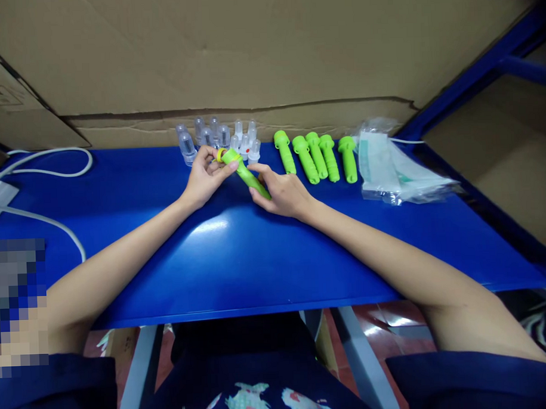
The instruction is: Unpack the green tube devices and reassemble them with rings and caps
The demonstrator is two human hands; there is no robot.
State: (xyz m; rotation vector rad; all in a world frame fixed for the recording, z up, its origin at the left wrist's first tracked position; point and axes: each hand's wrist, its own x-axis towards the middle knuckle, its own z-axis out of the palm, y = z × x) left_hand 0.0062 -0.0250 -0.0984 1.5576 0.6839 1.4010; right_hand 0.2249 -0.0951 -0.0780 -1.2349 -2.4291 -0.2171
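A bright green flashlight-shaped tube (253, 182) is held at a slant above the blue table, between both hands. My left hand (206, 178) has its fingers closed round the wider upper end, where a yellow ring (220, 154) shows. What else those fingers cover is hidden. My right hand (281, 191) grips the lower end of the same tube, thumb below and fingers above. Just behind stand several clear plastic domed pieces (188, 146) and smaller white-based clear ones (255, 149). Several like green tubes (305, 160) lie in a row to the right.
A clear plastic bag with white and green packets (383, 165) lies at the table's right. White cables (52, 170) run over the left side of the blue table (204, 278). Cardboard (250, 50) walls off the back, and a blue metal frame (469, 72) stands at right.
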